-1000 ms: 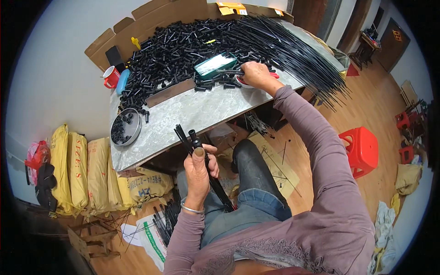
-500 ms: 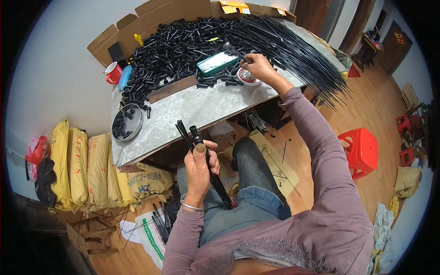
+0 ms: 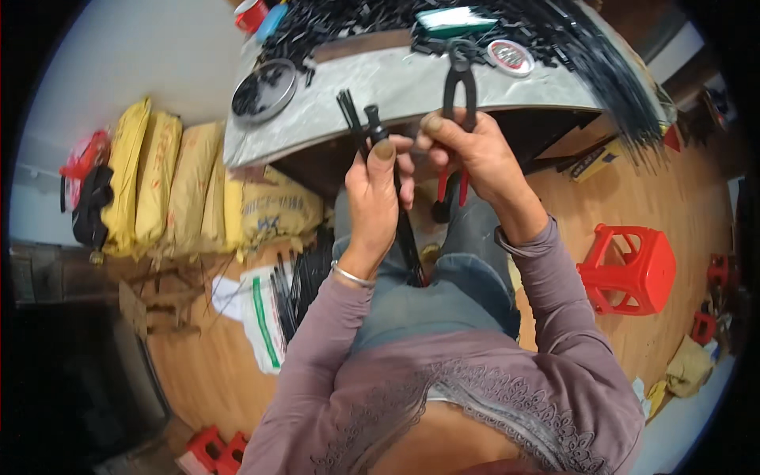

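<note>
Bundle of thin black rods point(image 3: 372, 150) gripped in closed left hand point(image 3: 376, 186) over the lap, red-handled pincers point(image 3: 459, 103) clasped in right hand point(image 3: 467, 150), near the bench point(image 3: 396, 87) front edge

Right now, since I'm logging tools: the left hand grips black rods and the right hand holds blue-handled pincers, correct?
Not quite. In the head view the pincers in the right hand have red handles, not blue. The left hand does grip the black rods.
</note>
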A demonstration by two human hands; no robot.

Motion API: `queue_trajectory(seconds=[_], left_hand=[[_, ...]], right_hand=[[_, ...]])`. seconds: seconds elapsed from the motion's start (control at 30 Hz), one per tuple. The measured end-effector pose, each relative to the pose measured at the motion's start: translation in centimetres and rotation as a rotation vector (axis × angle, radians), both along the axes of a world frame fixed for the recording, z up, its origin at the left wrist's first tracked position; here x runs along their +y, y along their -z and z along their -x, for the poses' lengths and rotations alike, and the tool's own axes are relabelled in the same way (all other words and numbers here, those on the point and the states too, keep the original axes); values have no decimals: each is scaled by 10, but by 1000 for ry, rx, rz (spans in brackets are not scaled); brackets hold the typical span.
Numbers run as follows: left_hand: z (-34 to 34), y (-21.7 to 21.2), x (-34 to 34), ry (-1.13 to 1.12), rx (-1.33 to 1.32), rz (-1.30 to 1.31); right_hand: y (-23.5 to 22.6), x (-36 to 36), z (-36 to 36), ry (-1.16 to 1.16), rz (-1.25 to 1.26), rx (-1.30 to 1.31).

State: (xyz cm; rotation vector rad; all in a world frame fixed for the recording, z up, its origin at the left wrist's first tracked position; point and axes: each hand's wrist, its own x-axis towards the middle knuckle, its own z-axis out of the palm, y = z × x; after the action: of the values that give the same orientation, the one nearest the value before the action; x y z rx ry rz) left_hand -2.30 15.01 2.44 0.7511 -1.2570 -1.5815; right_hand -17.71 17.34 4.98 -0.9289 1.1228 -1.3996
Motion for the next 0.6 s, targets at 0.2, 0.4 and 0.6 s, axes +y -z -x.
queue_trajectory(seconds=[0.2,0.4,0.6], left_hand=[[-15,-7,14,-72,-10,13],[-16,-7,24,-79,1,66],[-13,-6,31,-102,47,101]], right_hand=[[22,12,-34,-79,-19,-395],[12,19,-59,82,44,-311],[10,13,-64,254,82,27]])
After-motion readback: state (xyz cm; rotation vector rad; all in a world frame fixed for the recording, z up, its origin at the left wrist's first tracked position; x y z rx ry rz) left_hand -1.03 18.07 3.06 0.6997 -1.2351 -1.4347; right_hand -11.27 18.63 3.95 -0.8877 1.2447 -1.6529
